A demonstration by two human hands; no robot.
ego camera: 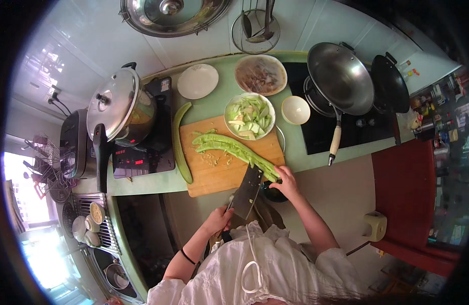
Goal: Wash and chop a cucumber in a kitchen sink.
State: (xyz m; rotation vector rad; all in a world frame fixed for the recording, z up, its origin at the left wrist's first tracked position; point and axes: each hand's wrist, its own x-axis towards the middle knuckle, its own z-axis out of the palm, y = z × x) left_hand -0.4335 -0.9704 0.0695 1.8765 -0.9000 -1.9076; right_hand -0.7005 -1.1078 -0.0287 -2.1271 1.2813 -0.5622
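My left hand (220,220) is closed around the handle of a cleaver (248,190), whose broad dark blade has bits of green on it. The blade's tip meets the near side of a split green gourd (234,146) lying across a wooden cutting board (204,179). My right hand (285,180) grips the gourd's right end at the board's front edge. Gourd scrapings lie on the board. A bowl of sliced gourd (250,116) stands on the board's back part. Another long piece of green gourd (178,141) rests along the board's left edge.
At left, a pressure cooker (114,106) sits on an induction cooktop (143,164). Behind the board are a white plate (197,81) and a covered dish (260,74). To the right stand a small bowl (295,110) and a wok (341,78), its handle pointing towards me.
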